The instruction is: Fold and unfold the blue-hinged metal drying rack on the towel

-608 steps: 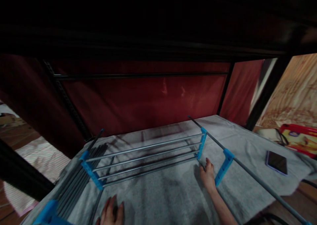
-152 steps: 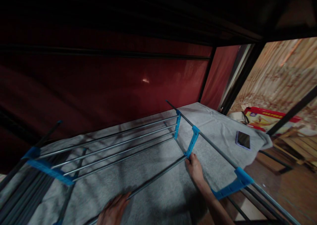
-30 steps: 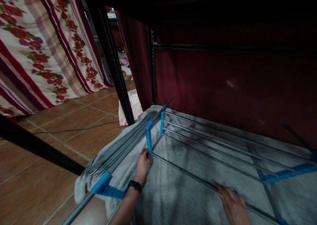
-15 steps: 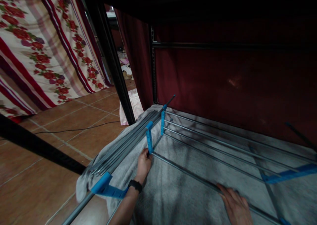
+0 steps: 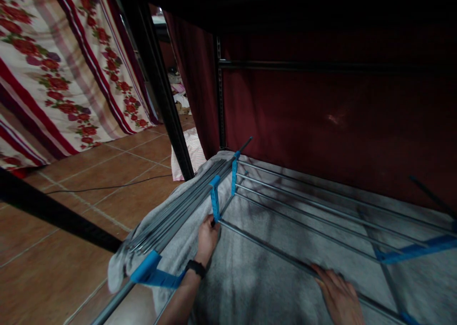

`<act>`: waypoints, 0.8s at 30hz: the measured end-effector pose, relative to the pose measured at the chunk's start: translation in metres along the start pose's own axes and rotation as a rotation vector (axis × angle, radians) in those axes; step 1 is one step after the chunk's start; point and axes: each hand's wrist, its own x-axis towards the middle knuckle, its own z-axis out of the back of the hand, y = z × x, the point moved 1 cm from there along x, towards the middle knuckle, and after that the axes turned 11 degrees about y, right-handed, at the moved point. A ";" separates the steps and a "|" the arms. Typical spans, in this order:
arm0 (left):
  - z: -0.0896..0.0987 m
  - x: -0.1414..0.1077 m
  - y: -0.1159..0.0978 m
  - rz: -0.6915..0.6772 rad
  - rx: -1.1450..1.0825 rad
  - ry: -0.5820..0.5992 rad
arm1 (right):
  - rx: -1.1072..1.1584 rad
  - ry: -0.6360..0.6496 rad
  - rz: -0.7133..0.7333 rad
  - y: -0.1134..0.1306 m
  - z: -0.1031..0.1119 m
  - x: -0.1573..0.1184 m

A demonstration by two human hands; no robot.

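A partly assembled rack of grey metal tubes (image 5: pixel 266 238) and blue plastic brackets lies on a grey blanket (image 5: pixel 257 287). My left hand (image 5: pixel 207 237), with a dark band at its wrist, is closed at the foot of an upright blue bracket (image 5: pixel 214 198), where the front tube enters it. Farther along that tube, my right hand (image 5: pixel 339 294) lies over it with the fingers curled; its thumb is hidden. Another blue bracket (image 5: pixel 233 177) holds the rear tubes. Left of my left hand lies a bundle of loose thin tubes (image 5: pixel 174 210).
Near my left forearm, a blue bracket (image 5: pixel 148 270) sits on another tube. Black metal posts (image 5: pixel 167 96) and a dark shelf overhead frame the space. A maroon cloth (image 5: pixel 303 115) hangs behind. To the left are a tiled floor (image 5: pixel 143 151), a cable and a floral curtain (image 5: pixel 67 72).
The view has shifted very slightly. Both hands keep their places on the rack, and nothing is visibly taken up or let go.
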 end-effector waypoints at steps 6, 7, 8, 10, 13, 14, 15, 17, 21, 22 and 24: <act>-0.001 0.001 0.002 0.003 0.018 0.003 | -0.018 0.012 0.003 0.000 -0.001 -0.002; -0.001 0.001 0.003 0.004 0.021 0.003 | -0.016 0.003 0.002 0.000 -0.002 -0.002; -0.001 0.001 0.003 0.004 0.025 0.003 | -0.011 -0.003 0.000 0.001 -0.002 -0.001; -0.001 0.001 0.003 0.005 0.032 0.001 | 0.012 -0.005 0.002 0.003 -0.003 0.000; 0.001 0.001 0.000 0.003 0.042 -0.004 | 0.049 -0.058 -0.005 0.012 -0.002 0.004; 0.001 0.001 -0.002 0.002 0.044 -0.005 | 0.058 -0.091 -0.019 0.017 0.000 0.003; 0.002 0.002 -0.003 0.000 0.044 -0.003 | 0.068 -0.126 -0.038 0.021 0.001 0.001; 0.005 0.003 -0.005 -0.001 0.040 0.007 | 0.095 -0.184 -0.101 0.031 0.006 -0.009; 0.011 0.014 0.006 0.047 0.058 0.022 | 0.150 -0.299 -0.337 0.036 0.020 -0.049; 0.013 0.018 0.012 0.067 0.073 0.039 | 0.162 -0.344 -0.419 0.034 0.024 -0.060; 0.016 0.027 0.024 0.064 0.146 0.083 | 0.188 -0.465 -0.612 0.026 0.034 -0.080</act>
